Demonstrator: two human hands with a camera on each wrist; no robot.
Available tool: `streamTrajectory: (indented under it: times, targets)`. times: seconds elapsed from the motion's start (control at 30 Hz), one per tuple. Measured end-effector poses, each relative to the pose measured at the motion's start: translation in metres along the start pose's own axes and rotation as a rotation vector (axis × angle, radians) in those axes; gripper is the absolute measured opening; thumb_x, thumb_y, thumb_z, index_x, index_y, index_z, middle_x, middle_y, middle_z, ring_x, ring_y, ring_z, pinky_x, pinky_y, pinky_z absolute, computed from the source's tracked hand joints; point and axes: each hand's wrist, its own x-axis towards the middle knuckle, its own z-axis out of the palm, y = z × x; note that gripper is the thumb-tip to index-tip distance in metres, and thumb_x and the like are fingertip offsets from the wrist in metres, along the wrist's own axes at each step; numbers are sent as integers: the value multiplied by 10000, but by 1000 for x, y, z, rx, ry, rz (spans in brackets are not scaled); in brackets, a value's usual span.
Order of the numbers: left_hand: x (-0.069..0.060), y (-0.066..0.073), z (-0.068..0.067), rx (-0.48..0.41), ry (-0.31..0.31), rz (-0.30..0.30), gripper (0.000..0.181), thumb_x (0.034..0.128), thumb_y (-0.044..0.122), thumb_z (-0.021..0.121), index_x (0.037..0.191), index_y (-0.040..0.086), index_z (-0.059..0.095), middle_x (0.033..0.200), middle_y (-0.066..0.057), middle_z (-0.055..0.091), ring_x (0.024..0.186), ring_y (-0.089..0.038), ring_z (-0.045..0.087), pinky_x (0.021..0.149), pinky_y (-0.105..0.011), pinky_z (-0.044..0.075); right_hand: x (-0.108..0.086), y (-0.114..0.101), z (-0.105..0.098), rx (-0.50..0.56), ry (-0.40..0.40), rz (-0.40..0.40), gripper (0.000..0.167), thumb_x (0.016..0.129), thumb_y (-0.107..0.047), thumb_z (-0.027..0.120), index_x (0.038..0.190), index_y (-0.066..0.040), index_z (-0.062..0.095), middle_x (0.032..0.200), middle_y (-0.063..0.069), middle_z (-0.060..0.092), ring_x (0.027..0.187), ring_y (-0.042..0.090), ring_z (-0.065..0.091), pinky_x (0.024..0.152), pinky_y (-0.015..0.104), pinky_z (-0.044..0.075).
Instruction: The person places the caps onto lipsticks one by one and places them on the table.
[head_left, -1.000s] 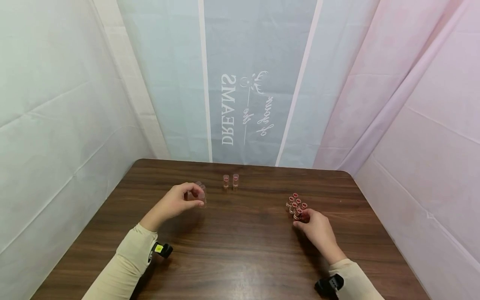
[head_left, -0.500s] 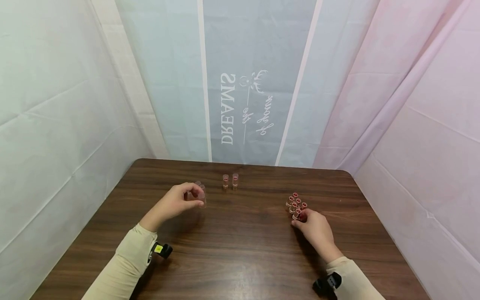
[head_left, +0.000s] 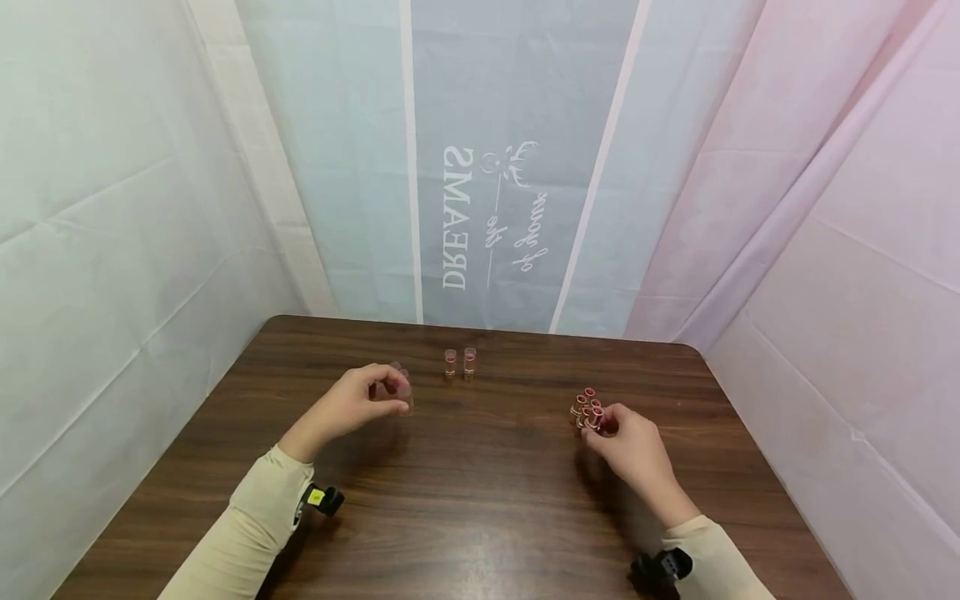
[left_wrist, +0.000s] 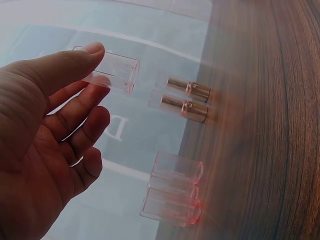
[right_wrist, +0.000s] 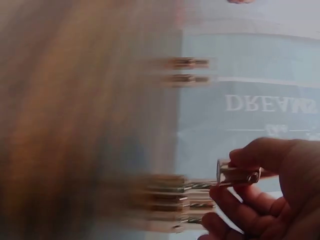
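Landmark: two upright rose-gold metal tubes with clear pinkish plastic caps (head_left: pixel 470 365), side by side on the brown wood-grain table (head_left: pixel 480 508). Left hand (head_left: pixel 348 408): thumb and forefinger pinching one clear pinkish plastic cap (left_wrist: pixel 122 72), left of the landmark and nearer the person. Small group of loose clear pinkish caps (left_wrist: pixel 172 200): standing left of the landmark. Right hand (head_left: pixel 633 450): thumb and fingers clamped on one shiny rose-gold metal tube (right_wrist: pixel 236 175), well right of the landmark and nearer the person. Cluster of uncapped red-centred rose-gold tubes (head_left: pixel 581 406): same side, at the right fingertips, count unclear
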Motion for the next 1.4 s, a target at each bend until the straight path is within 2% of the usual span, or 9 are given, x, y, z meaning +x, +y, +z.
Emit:
streamTrajectory:
  times: [0.23, 0.4, 0.5, 0.67, 0.83, 1.0, 1.1, 1.2, 1.4]
  targets:
    - [1, 6, 1, 20, -4, 20, 178, 893, 296, 818, 1014, 284, 689, 1024, 77, 678, 866, -201, 624, 699, -288, 499, 7, -30, -13, 191, 35, -98, 250, 879, -283, 817, 1008, -155, 647, 920, 5, 696, 821, 184, 644, 697, 293, 522]
    - [2, 11, 3, 27, -21, 45, 168, 897, 300, 813, 1008, 293, 688, 1010, 95, 671, 882, -214, 613, 701, -292, 484, 8, -58, -13, 365, 33, -157, 268, 905, -272, 810, 1053, -123, 642, 978, 45, 701, 835, 214, 660, 630, 270, 542]
    - [3, 12, 5, 33, -25, 49, 164, 895, 315, 812, 1003, 306, 689, 993, 109, 668, 906, -234, 622, 708, -283, 476, 9, -74, -10, 419, 30, -205, 269, 905, -270, 813, 1063, -117, 659, 1000, 48, 707, 846, 192, 660, 660, 275, 546]
    - [4, 16, 9, 25, -24, 59, 173, 891, 300, 819, 1015, 295, 698, 984, 101, 666, 866, -282, 605, 684, -278, 464, 9, -98, 0, 453, 12, -275, 238, 877, -239, 837, 1048, -145, 701, 1010, 6, 714, 891, 176, 670, 801, 332, 559]
    - [6, 19, 13, 27, -36, 73, 186, 889, 297, 820, 1023, 306, 692, 978, 115, 673, 750, -183, 555, 640, -269, 456, 9, -115, 12, 502, -9, -300, 232, 857, -220, 853, 1029, -139, 720, 987, 0, 718, 877, 169, 672, 796, 333, 560]
    - [6, 19, 16, 25, -44, 83, 190, 887, 299, 822, 1023, 309, 691, 975, 120, 675, 786, -221, 581, 643, -267, 460, 8, -124, 21, 533, -28, -302, 233, 858, -232, 852, 1029, -137, 725, 993, 0, 721, 879, 169, 669, 800, 296, 551]
    - [6, 20, 17, 29, -47, 80, 189, 890, 300, 819, 1023, 312, 686, 982, 120, 671, 825, -202, 592, 660, -270, 465, 9, -126, 25, 536, -36, -300, 232, 851, -243, 858, 1017, -148, 725, 984, -7, 718, 879, 169, 667, 796, 302, 549]
    - [5, 22, 17, 39, -45, 79, 185, 893, 313, 815, 1023, 314, 682, 988, 124, 665, 843, -156, 588, 675, -271, 467, 9, -127, 28, 523, -43, -300, 232, 842, -245, 866, 1009, -164, 727, 983, -19, 713, 880, 162, 660, 810, 344, 555]
    - [1, 25, 16, 28, -23, 80, 197, 889, 335, 815, 1033, 319, 682, 982, 126, 665, 825, -221, 588, 667, -274, 463, 9, -130, 37, 506, -51, -320, 224, 839, -210, 866, 1020, -181, 736, 999, -47, 706, 887, 140, 649, 855, 487, 554]
